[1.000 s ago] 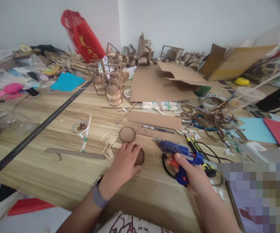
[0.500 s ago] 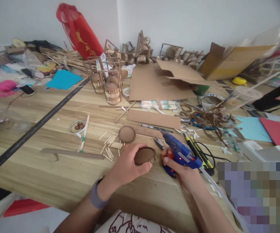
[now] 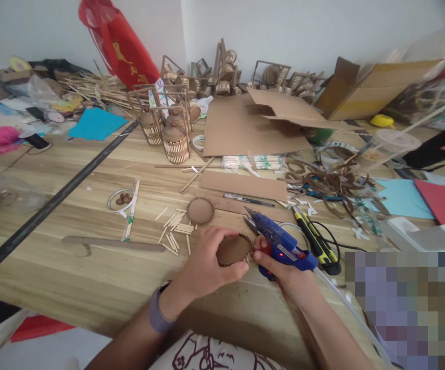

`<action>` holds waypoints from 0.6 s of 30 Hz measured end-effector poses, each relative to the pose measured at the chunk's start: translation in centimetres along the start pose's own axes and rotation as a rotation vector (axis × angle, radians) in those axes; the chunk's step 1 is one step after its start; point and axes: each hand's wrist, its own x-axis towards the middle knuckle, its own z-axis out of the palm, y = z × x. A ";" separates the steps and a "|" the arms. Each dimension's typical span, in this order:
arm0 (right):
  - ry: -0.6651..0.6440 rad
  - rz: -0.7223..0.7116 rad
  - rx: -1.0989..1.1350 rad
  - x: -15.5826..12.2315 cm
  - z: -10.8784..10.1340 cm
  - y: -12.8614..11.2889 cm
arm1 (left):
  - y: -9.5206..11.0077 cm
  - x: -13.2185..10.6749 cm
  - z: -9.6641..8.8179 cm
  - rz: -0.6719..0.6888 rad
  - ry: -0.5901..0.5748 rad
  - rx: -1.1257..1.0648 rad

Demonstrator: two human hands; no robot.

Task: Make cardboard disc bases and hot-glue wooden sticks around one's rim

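Note:
My left hand [image 3: 210, 262] is wrapped round a shallow round cardboard tray [image 3: 233, 250] with a ridged rim, tilted a little above the table. In my right hand [image 3: 280, 264] is a blue hot glue gun [image 3: 278, 234] with a small red light on it, its nozzle pointing up and left. The right fingertips are close by the tray's right rim; whether they touch it I cannot tell. A second round cardboard tray [image 3: 200, 211] lies just beyond my left hand. Short cut sticks [image 3: 174, 226] are scattered to its left.
Behind stand small baskets with tall handles [image 3: 176, 144] and cardboard sheets [image 3: 245, 128]. A yellow-black cutter [image 3: 317, 241] lies right of the glue gun, near curled brown strips [image 3: 334, 185]. A tape ring [image 3: 120, 200] with brown beads and a long brown strip [image 3: 110, 243] lie left.
My right hand with the glue gun has come nearer to the left, up to the held tray. The left hand and its tray have shifted slightly right. The camera view has moved a little.

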 end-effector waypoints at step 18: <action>-0.003 -0.151 -0.294 0.4 -0.3 1.7 | -0.3 -0.3 0.4 0.041 0.036 0.072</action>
